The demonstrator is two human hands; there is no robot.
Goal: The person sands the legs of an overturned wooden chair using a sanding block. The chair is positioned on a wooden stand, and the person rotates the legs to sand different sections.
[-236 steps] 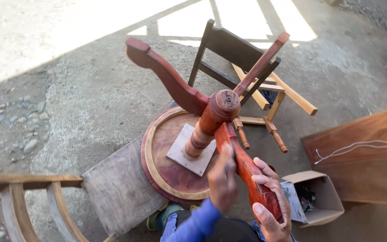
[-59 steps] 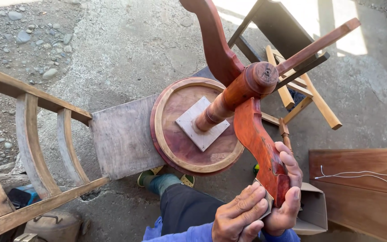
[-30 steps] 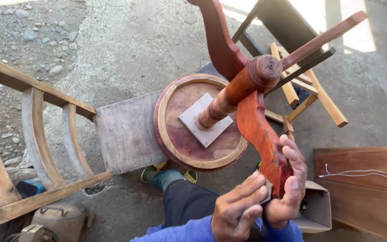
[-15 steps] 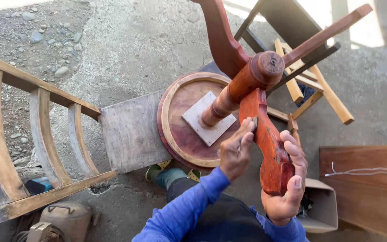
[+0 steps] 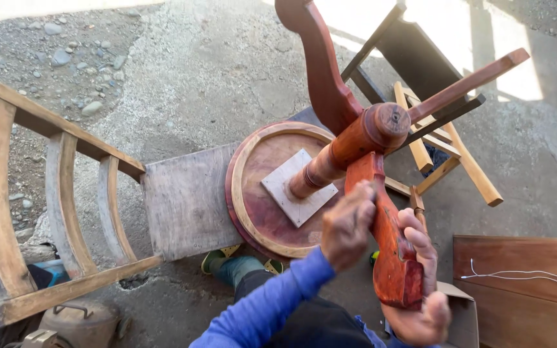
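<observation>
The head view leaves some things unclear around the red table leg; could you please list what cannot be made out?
- Left hand: blurred, its back hides whatever the fingers press on the red table leg.
- Right hand: palm behind the leg, wrist cut by the bottom edge.
- Cardboard box: contents hidden by hand and edge.

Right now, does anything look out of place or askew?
The round red wooden table lies upside down on a grey chair seat, legs in the air. A dark chair is tipped over behind it.
</observation>
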